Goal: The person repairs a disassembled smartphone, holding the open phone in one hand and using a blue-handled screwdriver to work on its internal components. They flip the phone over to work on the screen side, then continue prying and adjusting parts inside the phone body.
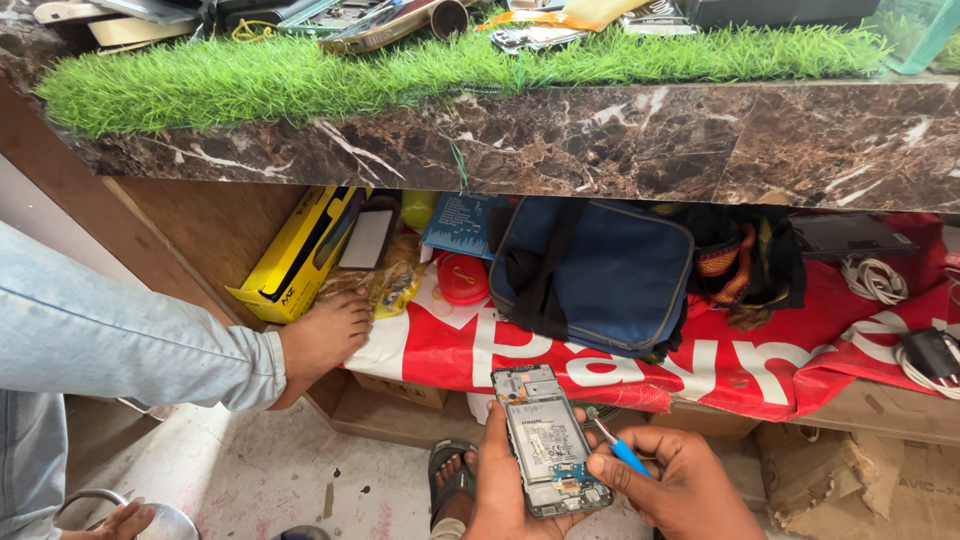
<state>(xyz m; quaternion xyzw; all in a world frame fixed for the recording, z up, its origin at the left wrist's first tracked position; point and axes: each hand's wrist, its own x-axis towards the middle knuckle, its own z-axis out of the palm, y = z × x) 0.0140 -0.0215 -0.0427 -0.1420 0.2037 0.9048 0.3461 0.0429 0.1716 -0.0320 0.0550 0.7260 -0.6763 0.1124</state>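
Low in the near middle, left hand (505,490) clamped around an opened smartphone with its back cover off (545,440), silver battery and small blue circuit board laid bare, screen side down in the palm. Just right of it, right hand (685,485) pinched shut on a thin blue-handled screwdriver (622,450), metal tip angled up and left toward the phone's right edge; touching the frame or hovering just off it, hard to tell from here. Behind the hands, a low shelf draped in red-and-white printed plastic sheet (760,370), carrying a navy fabric bag with black straps (600,270), a yellow cardboard box (300,250) tilted at the far left, a round red lid (463,278) beside it, and coiled white cables (875,280) far right. Above, a brown marble counter slab (600,145) topped with green artificial turf (300,70), cluttered at the far edge. At left, a bare foot (320,335) below a denim trouser leg (110,335), resting on the shelf's edge. Near the bottom, a foot in a grey sandal (452,490) just left of the phone hand.
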